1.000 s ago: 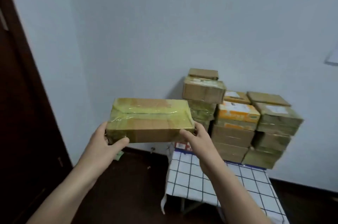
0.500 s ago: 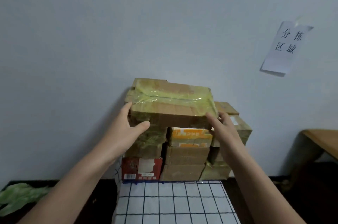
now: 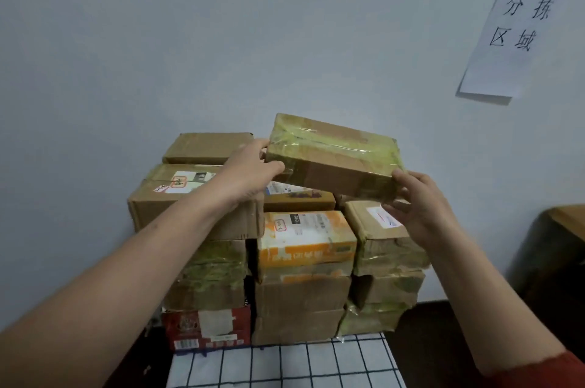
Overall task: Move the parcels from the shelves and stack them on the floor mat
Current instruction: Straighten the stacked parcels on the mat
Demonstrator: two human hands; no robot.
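Observation:
A flat cardboard parcel (image 3: 332, 159) wrapped in yellow-green tape is held tilted above the right side of the parcel stack (image 3: 285, 261). My left hand (image 3: 253, 169) grips its left end, thumb on the front face. My right hand (image 3: 418, 200) grips its lower right corner. The stack stands against the white wall on a white mat with a dark grid (image 3: 285, 365). It holds several brown boxes, an orange and white box (image 3: 304, 242) in the middle and a red box (image 3: 205, 329) at the bottom left.
A paper sign (image 3: 519, 36) with handwritten characters hangs on the wall at upper right. A wooden table corner (image 3: 566, 219) juts in at the right edge. Dark floor lies on both sides of the mat.
I have come closer to the stack. The parcel has moved to the right, over the stack's right columns, and now tilts down to the right.

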